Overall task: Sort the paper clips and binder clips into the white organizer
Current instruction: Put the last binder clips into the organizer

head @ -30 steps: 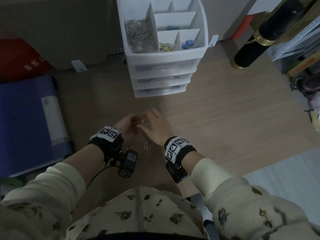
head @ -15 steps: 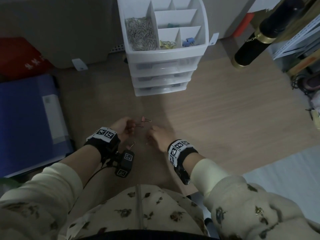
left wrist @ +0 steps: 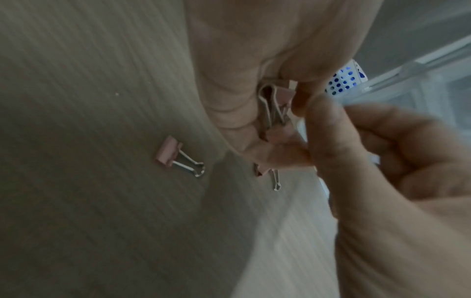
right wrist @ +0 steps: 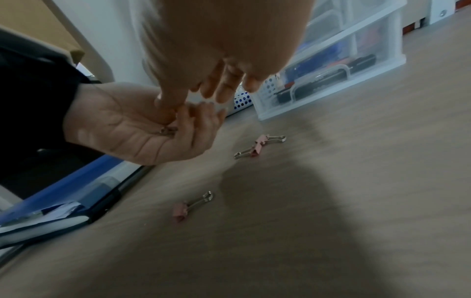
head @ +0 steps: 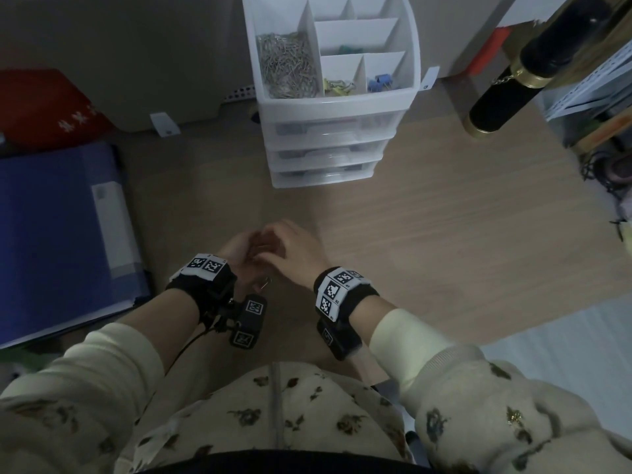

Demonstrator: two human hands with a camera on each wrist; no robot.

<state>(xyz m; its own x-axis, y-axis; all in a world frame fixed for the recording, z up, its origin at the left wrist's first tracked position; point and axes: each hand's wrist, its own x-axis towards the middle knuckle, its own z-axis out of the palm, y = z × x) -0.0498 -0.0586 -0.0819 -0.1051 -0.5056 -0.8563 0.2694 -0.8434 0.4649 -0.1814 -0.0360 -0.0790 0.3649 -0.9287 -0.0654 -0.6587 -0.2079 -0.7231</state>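
folder (head: 51, 230): blue, at the far left of the desk (head: 444, 234), well apart from the work.
left hand (head: 236, 251): palm up and cupped, fingers curled loosely round a small bunch of pink clips (left wrist: 274, 108) lying in the palm; it serves as the collecting hand.
right hand (head: 294, 254): just beside the left and touching it, thumb and forefinger narrowed into the left palm at the bunch; whether it is pinching a clip or only setting one down, i cannot tell.
loose clips: one pink clip (left wrist: 178, 157) lies alone on the desk below the hands, two more (right wrist: 260, 146) lie touching each other nearer the organizer; all pink binder clips, none yet sorted.
organizer (head: 335, 107): white, with drawers, at the far edge of the desk beyond the hands; in its top tray a big left bin of paper clips (head: 287, 66), a yellow bunch (head: 337, 86) in the middle front bin, blue clips (head: 381, 83) in the right front bin, something green in the bin behind.
step: judged to be gathering the pink binder clips into the left palm before carrying them over.
next move: likely the right hand goes down for the loose clips, pinching each by its wire handles, since they lie flat; then the handful needs a bin of its own, probably an empty one at the back.
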